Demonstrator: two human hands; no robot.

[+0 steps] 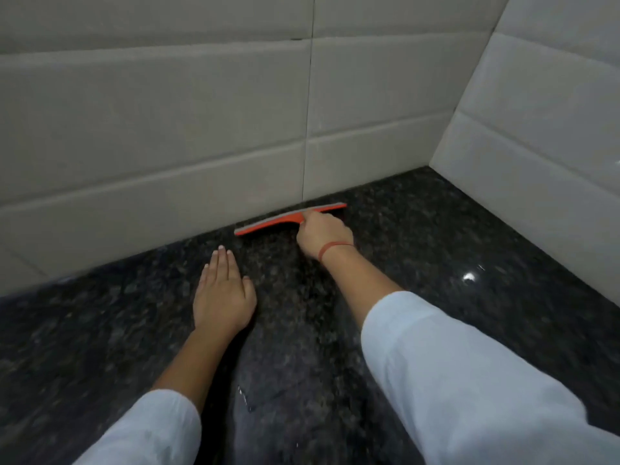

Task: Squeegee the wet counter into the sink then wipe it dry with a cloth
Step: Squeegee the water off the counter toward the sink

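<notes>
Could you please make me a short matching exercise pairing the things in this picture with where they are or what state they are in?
Things:
1. squeegee
2. left hand
3. right hand
4. wristband

States:
a. flat, palm down on the counter
b. closed around a handle
c. red, worn on the right wrist
d. blade down on the counter, along the foot of the tiled wall

Pairs: 1-d, 2-a, 3-b, 4-c
</notes>
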